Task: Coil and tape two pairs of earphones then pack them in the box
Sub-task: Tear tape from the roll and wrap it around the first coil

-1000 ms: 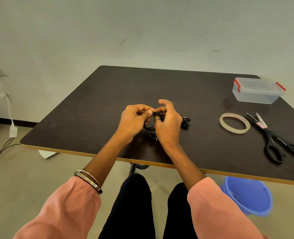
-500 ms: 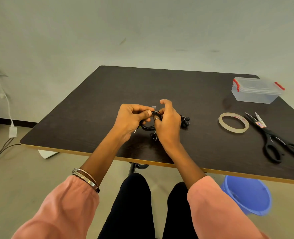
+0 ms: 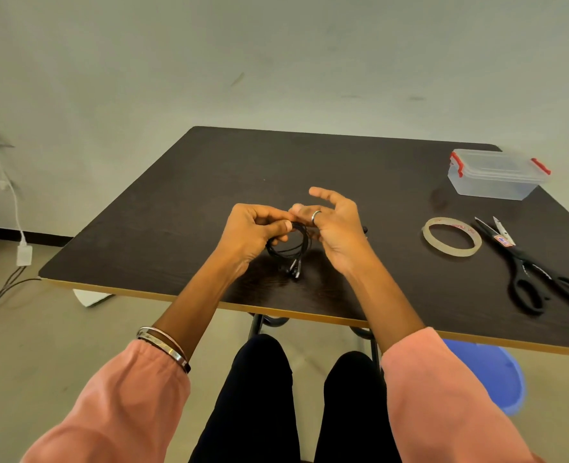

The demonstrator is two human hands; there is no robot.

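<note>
My left hand (image 3: 249,235) pinches a coil of black earphones (image 3: 288,250) just above the dark table (image 3: 209,182), and the earbuds hang down from the coil. Fingers spread, my right hand (image 3: 339,228) sits beside the coil with its fingertips near the coil's top, next to my left thumb. A small black part of the second pair of earphones (image 3: 365,230) peeks out behind my right hand; the rest is hidden. The clear plastic box (image 3: 496,177) with red clips stands closed at the far right.
A roll of clear tape (image 3: 451,237) lies flat to the right of my hands, with black scissors (image 3: 526,265) beside it near the right edge. A blue bucket (image 3: 496,375) stands on the floor under the table's front right. A charger cable hangs on the left wall.
My right hand has let go of the coil and spread its fingers. The coil now hangs from my left hand alone, with its earbuds visible below.
</note>
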